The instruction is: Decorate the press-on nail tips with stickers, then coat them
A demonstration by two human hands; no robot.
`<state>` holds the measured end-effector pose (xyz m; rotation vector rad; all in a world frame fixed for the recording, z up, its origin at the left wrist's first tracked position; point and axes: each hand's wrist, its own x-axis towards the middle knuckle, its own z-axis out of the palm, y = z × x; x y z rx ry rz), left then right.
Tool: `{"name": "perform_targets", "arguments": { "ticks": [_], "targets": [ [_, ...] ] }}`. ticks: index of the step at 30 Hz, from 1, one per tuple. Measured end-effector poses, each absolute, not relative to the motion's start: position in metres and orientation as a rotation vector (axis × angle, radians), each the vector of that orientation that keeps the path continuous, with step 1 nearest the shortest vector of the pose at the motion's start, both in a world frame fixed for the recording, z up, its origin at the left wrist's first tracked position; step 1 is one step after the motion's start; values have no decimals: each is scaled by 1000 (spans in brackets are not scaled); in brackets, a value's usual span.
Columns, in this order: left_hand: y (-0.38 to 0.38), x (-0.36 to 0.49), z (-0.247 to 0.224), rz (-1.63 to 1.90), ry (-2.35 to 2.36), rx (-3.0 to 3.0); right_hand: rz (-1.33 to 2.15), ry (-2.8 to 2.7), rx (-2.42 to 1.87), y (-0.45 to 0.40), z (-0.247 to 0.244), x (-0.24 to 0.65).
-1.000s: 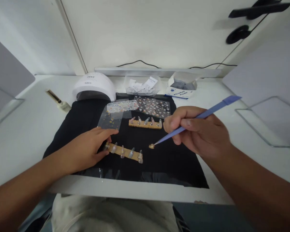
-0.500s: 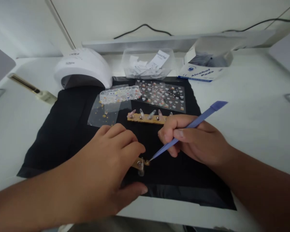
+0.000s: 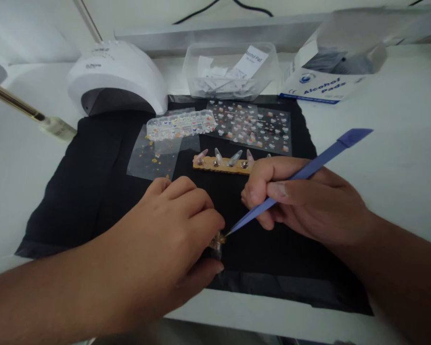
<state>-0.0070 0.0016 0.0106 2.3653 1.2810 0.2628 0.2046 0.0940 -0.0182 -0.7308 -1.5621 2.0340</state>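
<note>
My left hand (image 3: 179, 225) is closed around a wooden nail-tip holder (image 3: 214, 242), mostly hidden under the fingers. A clear false nail (image 3: 216, 252) shows at its end, between my thumb and index finger. In a pen-like grip, my right hand (image 3: 290, 191) holds blue tweezers (image 3: 311, 167). Their pointed end meets the end of the holder beside a small gold piece; whether they pinch it I cannot tell. Behind my right hand lies a second wooden holder (image 3: 222, 166) with several false nails standing on it, its right part covered by the hand.
A black cloth (image 3: 104, 191) covers the work area. On it lie a clear compartment case (image 3: 181, 125) of decorations, a gold-flecked sheet (image 3: 147, 158) and a sticker sheet (image 3: 262, 127). Behind stand a white nail lamp (image 3: 118, 72), a plastic tub (image 3: 230, 88) and an alcohol pad box (image 3: 323, 79). A bottle (image 3: 57, 128) lies left.
My left thumb has drawn in toward the fingers, and less of the held wooden holder shows. The tweezers' tip stays at its end. The whole view has shifted a little closer.
</note>
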Motion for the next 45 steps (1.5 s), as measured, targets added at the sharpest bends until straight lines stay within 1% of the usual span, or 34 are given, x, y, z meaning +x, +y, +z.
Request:
{"name": "perform_targets", "arguments": {
  "ticks": [23, 34, 45],
  "targets": [
    [-5, -15, 11, 403, 1287, 2433, 2033, -1554, -828, 93, -16, 203],
    [-5, -13, 20, 327, 1357, 2448, 2038, -1567, -820, 93, -18, 203],
    [-7, -15, 19, 360, 1260, 2472, 2024, -1581, -845, 93, -16, 202]
  ]
}}
